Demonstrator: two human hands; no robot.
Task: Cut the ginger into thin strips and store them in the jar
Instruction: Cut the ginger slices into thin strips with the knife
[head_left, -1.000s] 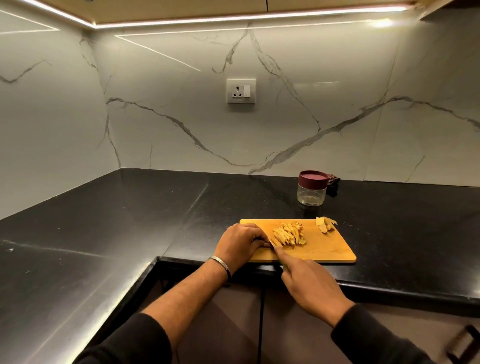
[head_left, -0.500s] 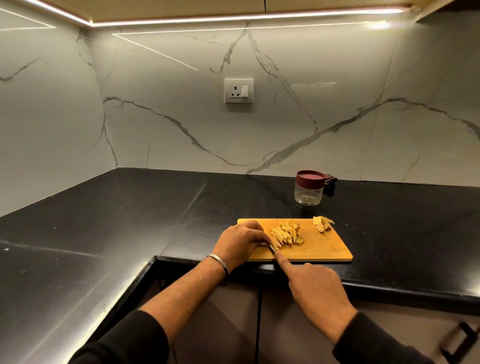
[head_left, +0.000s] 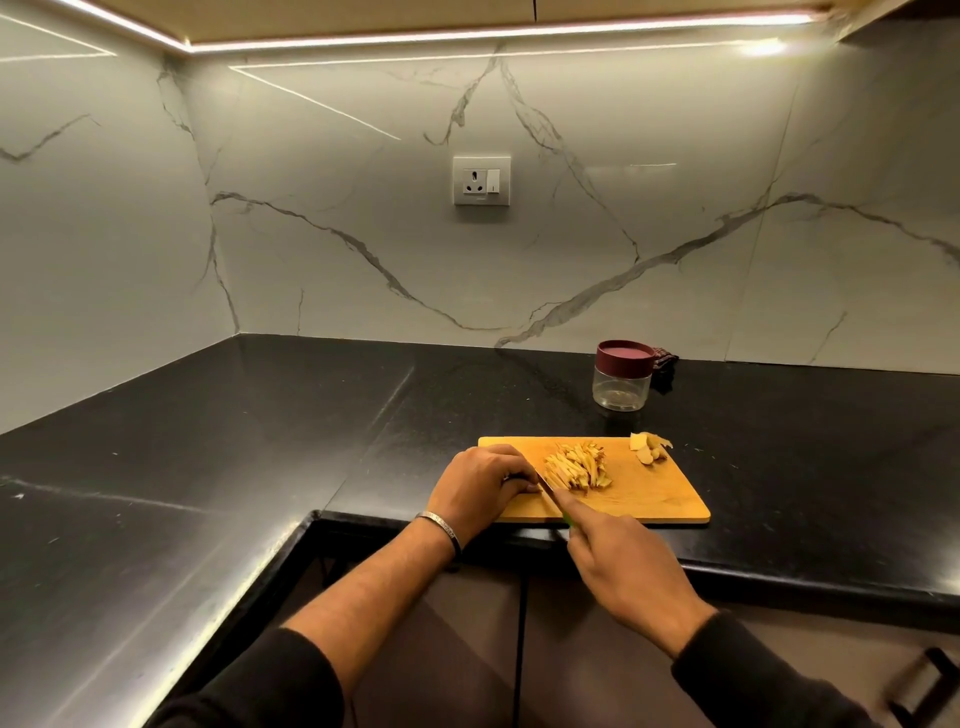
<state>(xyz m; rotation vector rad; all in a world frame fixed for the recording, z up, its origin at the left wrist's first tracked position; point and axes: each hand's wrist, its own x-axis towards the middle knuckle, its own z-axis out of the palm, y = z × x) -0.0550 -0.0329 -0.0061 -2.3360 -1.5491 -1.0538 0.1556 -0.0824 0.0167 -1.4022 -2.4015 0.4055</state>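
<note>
The fingers (head_left: 511, 475) of the left hand (head_left: 480, 486) curl knuckles-up at the left edge of the pile of ginger strips (head_left: 576, 470), apparently pinning a last piece that the hand itself hides, so I cannot tell how much is left under it. The right hand (head_left: 623, 564) wraps the green-handled knife (head_left: 550, 491), forefinger laid along the spine, the blade's tip resting on the wooden cutting board (head_left: 649, 499) just beside those knuckles. To cut well here, I would keep the left fingertips tucked back so the flat of the blade rides against the knuckles, walk the hand leftward a hair between strokes, and let the tip stay on the wood while the heel rocks down; thin even strips come from short steady cuts, not force. A few uncut ginger chunks (head_left: 647, 449) wait at the board's far right corner. The jar (head_left: 622, 376), its maroon lid on, stands on the black counter (head_left: 260, 441) behind the board, well apart from the pile; it looks empty, so storing has not begun.
</note>
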